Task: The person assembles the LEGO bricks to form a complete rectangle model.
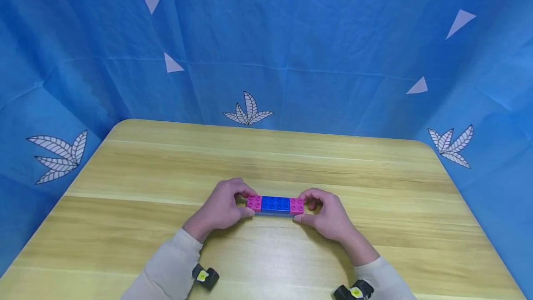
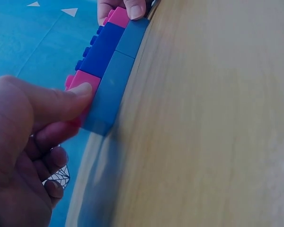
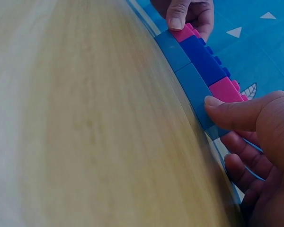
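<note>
A two-layer bar of toy building bricks lies across the middle of the table. Its top layer has a dark blue brick [image 1: 275, 204] between a left pink brick [image 1: 254, 203] and a right pink brick [image 1: 297, 205]. Below them, two light blue bricks [image 2: 106, 92] sit end to end. My left hand [image 1: 222, 205] pinches the left end, its thumb on the pink brick's near side. At the other end my right hand [image 1: 329, 214] pinches the bar between thumb and fingers, the thumb at the light blue brick [image 3: 193, 87] and pink brick.
The wooden table [image 1: 266, 161] has rounded far corners. A blue cloth [image 1: 266, 36] with white triangles and leaf prints hangs behind it and along both sides. Each sleeved wrist carries a black strap-on camera, one of them the left wrist camera [image 1: 206, 277].
</note>
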`<act>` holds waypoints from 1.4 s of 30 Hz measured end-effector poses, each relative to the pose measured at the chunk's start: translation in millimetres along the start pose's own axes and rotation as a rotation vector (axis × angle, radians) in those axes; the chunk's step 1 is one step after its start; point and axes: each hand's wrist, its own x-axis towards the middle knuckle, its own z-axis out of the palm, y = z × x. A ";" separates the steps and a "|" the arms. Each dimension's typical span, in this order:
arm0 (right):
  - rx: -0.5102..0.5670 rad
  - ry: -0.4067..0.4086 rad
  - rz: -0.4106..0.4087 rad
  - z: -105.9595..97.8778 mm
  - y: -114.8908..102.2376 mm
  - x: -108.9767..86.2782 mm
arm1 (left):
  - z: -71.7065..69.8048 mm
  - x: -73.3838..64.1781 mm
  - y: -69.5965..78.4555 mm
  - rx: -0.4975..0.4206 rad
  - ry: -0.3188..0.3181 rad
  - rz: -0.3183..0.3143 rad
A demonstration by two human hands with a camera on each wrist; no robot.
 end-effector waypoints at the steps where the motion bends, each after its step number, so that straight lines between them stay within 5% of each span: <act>1: 0.000 0.001 0.001 -0.1 0.3 -0.1 | 0.1 0.3 -0.2 -0.004 -0.001 0.000; 15: -0.019 -0.003 0.008 -1.7 -1.0 0.8 | 0.5 -2.5 -6.0 -0.094 0.022 -0.065; 30: -0.020 0.001 -0.003 -1.0 2.4 0.7 | 5.1 -5.8 -9.3 -0.076 0.053 -0.130; 42: 0.055 0.061 0.073 -1.7 0.6 1.8 | 2.6 -5.0 -8.1 -0.078 0.083 -0.149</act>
